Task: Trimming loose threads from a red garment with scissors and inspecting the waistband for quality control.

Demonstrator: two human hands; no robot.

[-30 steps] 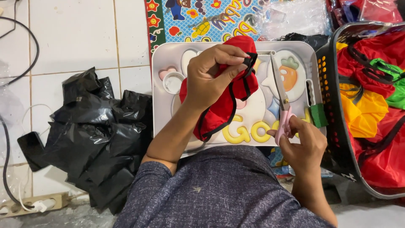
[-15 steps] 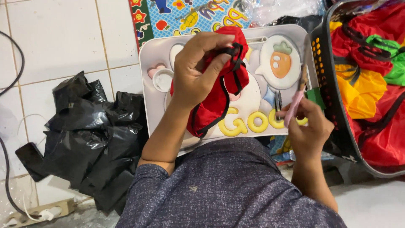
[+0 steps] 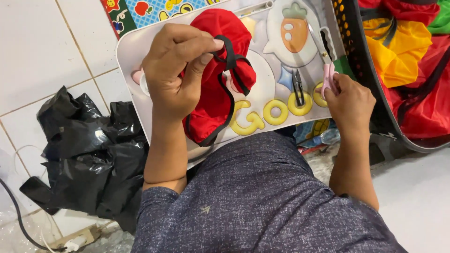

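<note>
Left hand (image 3: 176,70) is pinching the red fabric piece's (image 3: 213,79) black strap (image 3: 229,56) at upper centre, while right hand (image 3: 349,98) is gripping pink-handled scissors (image 3: 327,65), blades pointing up-frame, right of the fabric.

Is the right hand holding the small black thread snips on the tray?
No, the right hand grips pink-handled scissors, while the black snips lie untouched on the white tray beside it.

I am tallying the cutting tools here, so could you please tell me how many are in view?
2: pink-handled scissors in the right hand, and small black snips lying on the white tray just left of them. More may be hidden under the red cloth.
</note>
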